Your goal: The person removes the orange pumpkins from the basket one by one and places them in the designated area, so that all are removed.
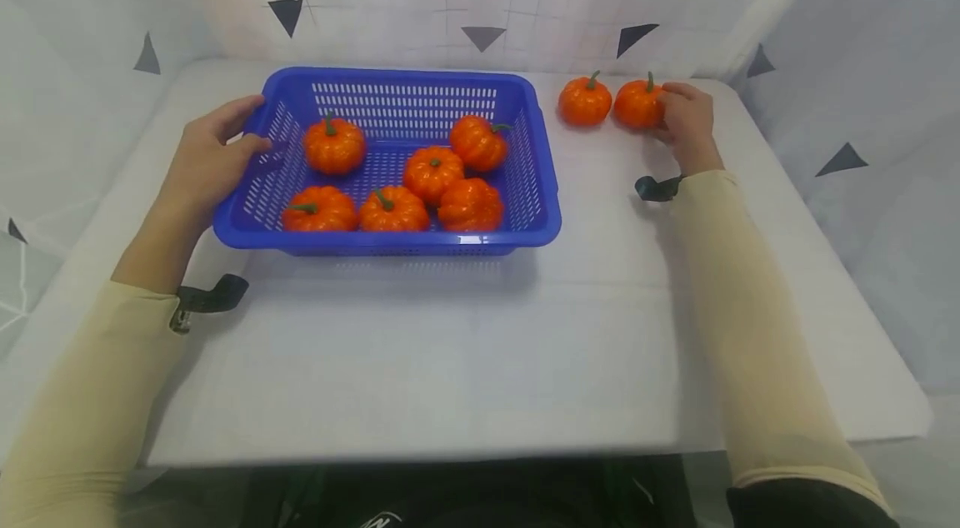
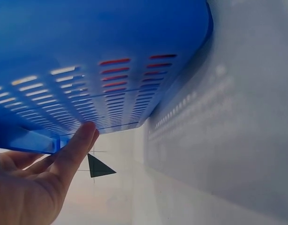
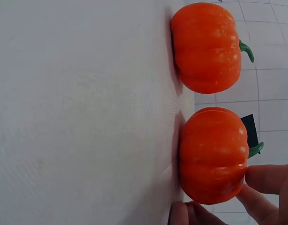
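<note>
A blue plastic basket (image 1: 390, 240) stands on the white table, with several small orange pumpkins inside, among them a pumpkin (image 1: 334, 146) with a green stem. My left hand (image 1: 213, 146) holds the basket's left rim; in the left wrist view a digit (image 2: 80, 140) lies against the slotted outer wall, and the other fingers are partly hidden by the rim. To the right of the basket, my right hand (image 1: 687, 118) touches the right side of a pumpkin (image 3: 213, 154), fingertips at its edge and not wrapped round it. Beside that one sits another pumpkin (image 3: 207, 49).
A white wall with grid lines and dark triangles, one of them a triangle (image 1: 483, 37), rises behind the table (image 1: 450, 361). Grey-white sheets stand at both sides. The table's front edge lies near the person's body.
</note>
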The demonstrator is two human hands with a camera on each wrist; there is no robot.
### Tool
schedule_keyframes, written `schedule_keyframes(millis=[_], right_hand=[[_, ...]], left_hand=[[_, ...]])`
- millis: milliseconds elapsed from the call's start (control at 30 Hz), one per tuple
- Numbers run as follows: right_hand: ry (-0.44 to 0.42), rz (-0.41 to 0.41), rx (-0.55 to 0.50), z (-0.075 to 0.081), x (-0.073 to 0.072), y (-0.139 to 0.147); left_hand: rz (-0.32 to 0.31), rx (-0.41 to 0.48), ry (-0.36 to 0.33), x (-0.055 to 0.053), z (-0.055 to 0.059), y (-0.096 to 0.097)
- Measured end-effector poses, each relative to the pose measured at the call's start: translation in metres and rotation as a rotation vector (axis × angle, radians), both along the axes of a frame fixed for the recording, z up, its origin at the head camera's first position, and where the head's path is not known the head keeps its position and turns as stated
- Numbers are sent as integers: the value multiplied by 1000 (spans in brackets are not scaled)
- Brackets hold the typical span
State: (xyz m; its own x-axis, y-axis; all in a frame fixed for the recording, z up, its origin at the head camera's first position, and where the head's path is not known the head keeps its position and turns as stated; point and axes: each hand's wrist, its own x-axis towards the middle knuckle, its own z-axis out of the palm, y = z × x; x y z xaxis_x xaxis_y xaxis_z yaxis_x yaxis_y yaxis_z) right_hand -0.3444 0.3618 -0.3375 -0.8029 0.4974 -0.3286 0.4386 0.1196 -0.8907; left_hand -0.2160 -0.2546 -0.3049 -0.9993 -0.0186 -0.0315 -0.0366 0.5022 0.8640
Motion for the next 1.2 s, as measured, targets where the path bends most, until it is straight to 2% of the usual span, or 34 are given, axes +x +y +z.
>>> schedule_keyframes(millis=[100,167,233,333,433,533,700,800,933,1100,1200], right_hand=[[9,-10,126,3,3,-2],[35,-11,252,10,6,-6],[68,-5,337,21,9,-14],[148,11,406,46,14,-33],[244,66,408,74,21,-60],[344,168,391,97,35,-94],[472,363,401,122,59,-153],[542,445,394,132,68,-183],[606,513,386,140,75,-210],[666,617,361,142,79,-234],[690,713,351,139,79,-246]], left_hand=[[-9,-3,-5,-1,0,-2],[-13,-11,-7,-1,0,-3],[-11,-27,-10,-1,1,-3],[-7,-35,-14,-1,2,-2],[-8,-32,-21,0,3,-2],[-9,-29,-26,1,3,-1],[-4,-35,-38,0,3,0],[3,-36,-43,1,3,0],[7,-29,-41,2,3,1],[7,-25,-31,2,3,1],[9,-26,-30,2,3,2]])
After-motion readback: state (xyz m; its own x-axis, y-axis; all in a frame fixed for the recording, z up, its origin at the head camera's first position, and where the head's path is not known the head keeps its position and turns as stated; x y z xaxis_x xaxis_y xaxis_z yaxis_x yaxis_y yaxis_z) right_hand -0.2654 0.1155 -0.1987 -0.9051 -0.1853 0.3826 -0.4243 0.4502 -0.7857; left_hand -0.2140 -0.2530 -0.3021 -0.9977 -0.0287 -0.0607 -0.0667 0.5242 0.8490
